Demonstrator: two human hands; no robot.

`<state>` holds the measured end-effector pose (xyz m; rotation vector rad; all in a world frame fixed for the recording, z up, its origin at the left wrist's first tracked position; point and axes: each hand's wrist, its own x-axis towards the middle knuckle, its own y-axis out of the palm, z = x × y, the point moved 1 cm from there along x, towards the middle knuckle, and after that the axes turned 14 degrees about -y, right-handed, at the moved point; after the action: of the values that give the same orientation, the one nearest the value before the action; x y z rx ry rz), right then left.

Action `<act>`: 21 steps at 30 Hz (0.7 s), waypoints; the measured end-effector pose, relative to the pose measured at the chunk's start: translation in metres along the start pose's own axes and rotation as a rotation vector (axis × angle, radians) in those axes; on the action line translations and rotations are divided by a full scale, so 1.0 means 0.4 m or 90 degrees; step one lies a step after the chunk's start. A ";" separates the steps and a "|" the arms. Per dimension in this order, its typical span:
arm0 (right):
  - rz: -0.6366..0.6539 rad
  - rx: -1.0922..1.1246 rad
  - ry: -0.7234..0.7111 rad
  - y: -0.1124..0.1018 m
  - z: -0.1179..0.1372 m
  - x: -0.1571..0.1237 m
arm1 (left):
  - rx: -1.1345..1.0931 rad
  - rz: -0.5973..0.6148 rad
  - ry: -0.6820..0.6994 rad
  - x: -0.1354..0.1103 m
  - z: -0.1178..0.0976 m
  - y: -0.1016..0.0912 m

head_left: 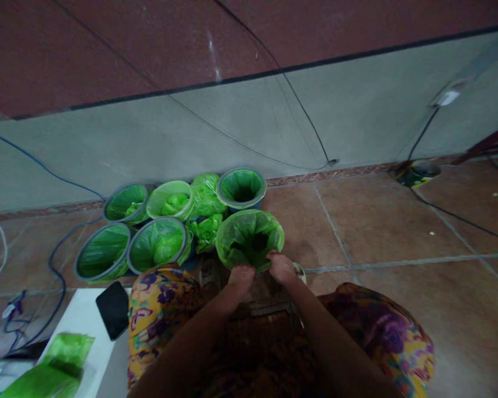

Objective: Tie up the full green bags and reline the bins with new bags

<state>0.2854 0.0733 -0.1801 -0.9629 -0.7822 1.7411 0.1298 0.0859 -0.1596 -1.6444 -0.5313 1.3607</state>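
Between my knees stands a bin lined with a green plastic bag (228,240), its mouth spread wide and its inside dark. My left hand (243,276) is closed on the near rim, gripping the bag's edge. A little to the right, my right hand (281,267) pinches the same edge. Just behind it, against the wall, is a grey-rimmed bin (221,193) with a green liner. Crumpled green bags (207,229) lie to the left of the bin I hold.
Several more lined bins, including a grey-rimmed one (183,249), cluster at left. A black phone (113,310) and green bags (66,359) lie on a white surface. A blue cable (58,271) crosses the floor; a small container (418,173) stands by the wall.
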 end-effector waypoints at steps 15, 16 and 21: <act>-0.332 0.238 0.292 -0.017 -0.101 -0.024 | 0.029 -0.134 -0.009 -0.029 0.085 -0.091; -0.336 0.245 0.299 -0.007 -0.105 -0.016 | 0.000 -0.150 -0.016 -0.035 0.060 -0.089; -0.408 0.342 0.310 0.036 -0.117 0.028 | -0.082 -0.166 0.005 -0.035 -0.076 -0.053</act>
<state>0.3176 0.0828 -0.2175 -0.6245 -0.2302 1.0083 0.1583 0.0741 -0.1346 -1.6170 -0.8144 1.1477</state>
